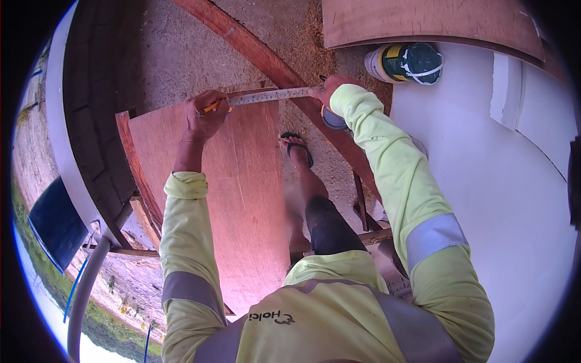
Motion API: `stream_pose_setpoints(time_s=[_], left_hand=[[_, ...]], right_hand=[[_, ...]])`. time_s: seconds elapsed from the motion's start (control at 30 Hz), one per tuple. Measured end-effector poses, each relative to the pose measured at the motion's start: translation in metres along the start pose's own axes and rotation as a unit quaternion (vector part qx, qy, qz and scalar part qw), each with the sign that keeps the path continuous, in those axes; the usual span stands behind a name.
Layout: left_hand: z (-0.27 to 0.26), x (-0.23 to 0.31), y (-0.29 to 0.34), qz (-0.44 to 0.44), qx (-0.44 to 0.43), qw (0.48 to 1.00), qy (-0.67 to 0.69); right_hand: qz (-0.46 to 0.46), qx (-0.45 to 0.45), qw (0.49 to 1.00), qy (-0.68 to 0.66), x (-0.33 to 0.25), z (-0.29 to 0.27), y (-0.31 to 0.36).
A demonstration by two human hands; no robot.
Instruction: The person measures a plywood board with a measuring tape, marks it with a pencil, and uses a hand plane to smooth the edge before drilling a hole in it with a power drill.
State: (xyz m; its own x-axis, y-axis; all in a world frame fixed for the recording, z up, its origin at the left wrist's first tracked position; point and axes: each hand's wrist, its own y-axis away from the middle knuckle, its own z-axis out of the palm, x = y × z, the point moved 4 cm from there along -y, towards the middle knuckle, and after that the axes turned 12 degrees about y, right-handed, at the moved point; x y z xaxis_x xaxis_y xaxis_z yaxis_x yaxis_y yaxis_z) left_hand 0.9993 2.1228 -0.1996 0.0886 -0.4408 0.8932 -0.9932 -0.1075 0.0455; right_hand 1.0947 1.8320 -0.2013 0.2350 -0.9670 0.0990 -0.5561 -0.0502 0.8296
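A pale tape measure blade (269, 97) stretches between my two hands, over the far edge of a reddish plywood sheet (242, 175). My left hand (206, 115) is closed at the blade's left end, with a yellow-orange pencil-like stick (212, 107) between its fingers. At the other end, my right hand (334, 89) grips the tape; a small dark tip shows above its fingers. Just below that hand is a rounded blue-grey object (333, 118) with an orange edge, partly covered by my sleeve; I cannot make out whether it is the tape's case.
A long reddish timber (260, 51) crosses diagonally beyond and beneath my right arm. A green-and-white bucket (417, 62) lies on its side by a curved wooden panel (433, 21). Sawdust covers part of the concrete floor. My sandalled foot (296, 150) stands beside the plywood. A metal railing (82, 296) runs at left.
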Motion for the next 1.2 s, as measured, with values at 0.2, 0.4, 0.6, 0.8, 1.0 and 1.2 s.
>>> stream_pose_setpoints(time_s=[0.2, 0.4, 0.6, 0.8, 1.0, 1.2], left_hand=[[0.002, -0.011, 0.001, 0.001, 0.010, 1.000, 0.012], [0.002, -0.010, 0.000, 0.001, 0.012, 1.000, 0.019], [0.002, -0.012, 0.000, -0.032, -0.010, 0.999, 0.015], [0.003, -0.015, 0.000, -0.040, -0.012, 0.999, 0.024], [0.004, -0.014, 0.001, -0.009, 0.001, 1.000, 0.022], [0.005, -0.014, 0.001, 0.012, 0.014, 0.999, 0.033]], right_hand=[[-0.019, 0.029, 0.999, -0.007, -0.001, 0.001, -0.001], [-0.018, 0.025, 0.999, -0.010, 0.000, 0.000, 0.000], [-0.018, 0.038, 0.999, -0.009, -0.001, -0.002, 0.002], [-0.027, 0.032, 0.999, -0.011, -0.001, 0.001, -0.002], [-0.016, 0.035, 0.999, -0.024, 0.001, 0.004, -0.004], [-0.012, 0.030, 0.999, -0.021, 0.001, 0.003, -0.004]])
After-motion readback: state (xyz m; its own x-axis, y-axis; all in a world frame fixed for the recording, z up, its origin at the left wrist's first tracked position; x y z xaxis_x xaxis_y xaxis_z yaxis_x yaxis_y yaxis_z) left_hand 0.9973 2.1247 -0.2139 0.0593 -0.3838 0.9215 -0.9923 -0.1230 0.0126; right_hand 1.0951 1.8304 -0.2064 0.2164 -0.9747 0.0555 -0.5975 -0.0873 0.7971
